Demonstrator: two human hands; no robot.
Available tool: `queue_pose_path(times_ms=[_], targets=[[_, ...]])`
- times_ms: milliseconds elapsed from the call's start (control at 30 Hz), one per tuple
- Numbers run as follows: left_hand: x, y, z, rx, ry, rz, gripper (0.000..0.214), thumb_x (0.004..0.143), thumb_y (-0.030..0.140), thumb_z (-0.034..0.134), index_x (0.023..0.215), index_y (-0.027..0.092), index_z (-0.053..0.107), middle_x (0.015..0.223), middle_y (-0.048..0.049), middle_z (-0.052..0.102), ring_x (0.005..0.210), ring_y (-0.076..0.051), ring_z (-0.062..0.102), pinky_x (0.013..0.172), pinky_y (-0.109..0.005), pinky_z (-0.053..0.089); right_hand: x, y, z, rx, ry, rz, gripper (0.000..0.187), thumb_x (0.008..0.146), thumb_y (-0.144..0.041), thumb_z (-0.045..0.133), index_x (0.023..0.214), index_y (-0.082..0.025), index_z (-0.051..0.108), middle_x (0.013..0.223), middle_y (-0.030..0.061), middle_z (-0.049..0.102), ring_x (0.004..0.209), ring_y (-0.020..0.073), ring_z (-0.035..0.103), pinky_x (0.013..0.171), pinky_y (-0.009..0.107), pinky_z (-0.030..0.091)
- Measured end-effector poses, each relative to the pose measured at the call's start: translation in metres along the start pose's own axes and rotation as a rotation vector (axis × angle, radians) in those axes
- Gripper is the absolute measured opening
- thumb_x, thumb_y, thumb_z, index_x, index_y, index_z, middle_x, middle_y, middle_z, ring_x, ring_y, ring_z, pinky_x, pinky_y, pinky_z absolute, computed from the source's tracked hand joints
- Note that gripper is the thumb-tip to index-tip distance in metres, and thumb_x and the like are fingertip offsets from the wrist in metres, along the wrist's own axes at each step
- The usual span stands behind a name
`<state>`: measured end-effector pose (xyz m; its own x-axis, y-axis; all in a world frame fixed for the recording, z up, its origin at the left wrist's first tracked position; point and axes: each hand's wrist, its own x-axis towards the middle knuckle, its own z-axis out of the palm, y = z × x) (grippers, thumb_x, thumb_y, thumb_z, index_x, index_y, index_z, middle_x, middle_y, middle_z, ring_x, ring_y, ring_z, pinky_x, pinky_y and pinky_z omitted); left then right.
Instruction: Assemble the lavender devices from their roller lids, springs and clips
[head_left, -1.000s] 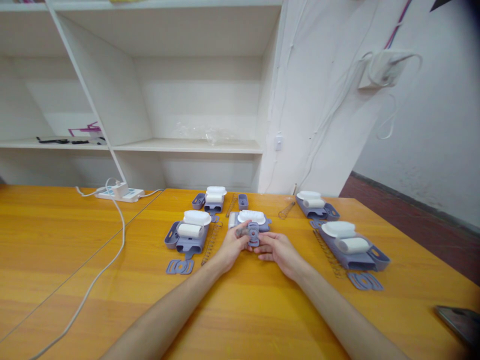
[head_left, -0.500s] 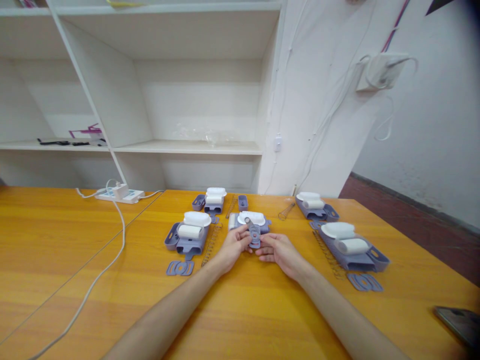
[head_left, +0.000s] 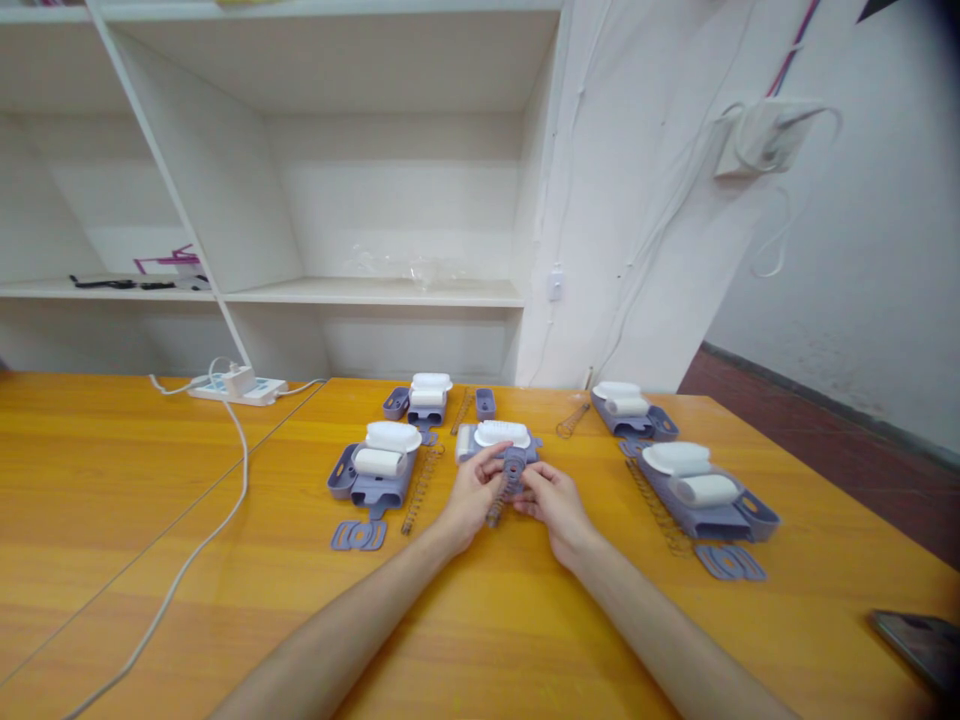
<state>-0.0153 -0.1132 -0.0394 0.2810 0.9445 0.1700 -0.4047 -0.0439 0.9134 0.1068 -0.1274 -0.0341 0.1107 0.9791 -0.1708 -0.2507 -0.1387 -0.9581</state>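
Note:
Above the table's middle, my left hand (head_left: 471,500) is closed with its fingertips around a coil spring (head_left: 496,510), whose lower end points down toward me. My right hand (head_left: 556,505) pinches a flat grey plastic plate with cut-outs (head_left: 514,466), which meets the spring between the two hands. The fingers partly hide where they meet. Just behind my hands lies a grey plastic body with a white oval part (head_left: 502,432) and a white roller on its left.
Similar grey sets with white rollers stand at the left (head_left: 379,463) and right (head_left: 705,490). Long springs (head_left: 422,490) and flat plates (head_left: 358,536) lie beside them. A phone (head_left: 919,640) is at the right edge. A power strip (head_left: 251,388) and cable (head_left: 246,460) lie left.
The spring has swung from sticking up above the plate to pointing down below it. My hands have stayed in nearly the same place.

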Motion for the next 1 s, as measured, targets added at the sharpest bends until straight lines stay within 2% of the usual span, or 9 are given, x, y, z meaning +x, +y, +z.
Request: queue_pose_path(times_ms=[167,367,533,1000], targets=[[-0.001,0.000,0.006,0.001,0.044,0.016,0.051,0.064,0.027,0.073,0.111,0.015,0.057,0.088,-0.0086,0.067,0.075,-0.016,0.059,0.068,-0.024,0.044,-0.001,0.002,0.001,0.081,-0.012,0.002,0.009,0.061,-0.023,0.061,0.063,-0.017,0.054,0.057,-0.0018,0.060,0.046,0.0081,0.052,0.047,0.020,0.040],[-0.004,0.000,0.009,-0.052,0.073,-0.008,0.053,0.064,0.030,0.074,0.112,0.016,0.057,0.086,-0.0080,0.066,0.064,-0.012,0.057,0.059,-0.021,0.042,-0.003,0.007,0.006,0.109,0.052,-0.036,0.011,0.060,-0.024,0.062,0.060,-0.018,0.053,0.050,-0.0041,0.055,0.044,0.0084,0.050,0.043,0.020,0.034],[-0.006,0.001,0.011,-0.042,0.094,0.002,0.050,0.064,0.028,0.074,0.110,0.014,0.058,0.080,-0.0066,0.065,0.061,-0.010,0.055,0.056,-0.020,0.041,-0.002,0.008,0.008,0.097,0.072,-0.035,0.008,0.060,-0.022,0.060,0.060,-0.018,0.053,0.051,-0.0036,0.056,0.043,0.0079,0.048,0.043,0.021,0.034],[-0.005,-0.003,0.012,-0.101,0.096,-0.015,0.053,0.065,0.026,0.073,0.113,0.014,0.055,0.086,-0.0079,0.065,0.061,-0.010,0.056,0.052,-0.019,0.041,-0.002,0.010,0.009,0.100,0.102,-0.036,0.008,0.062,-0.022,0.058,0.059,-0.018,0.051,0.046,-0.0047,0.052,0.040,0.0073,0.045,0.039,0.019,0.031]])
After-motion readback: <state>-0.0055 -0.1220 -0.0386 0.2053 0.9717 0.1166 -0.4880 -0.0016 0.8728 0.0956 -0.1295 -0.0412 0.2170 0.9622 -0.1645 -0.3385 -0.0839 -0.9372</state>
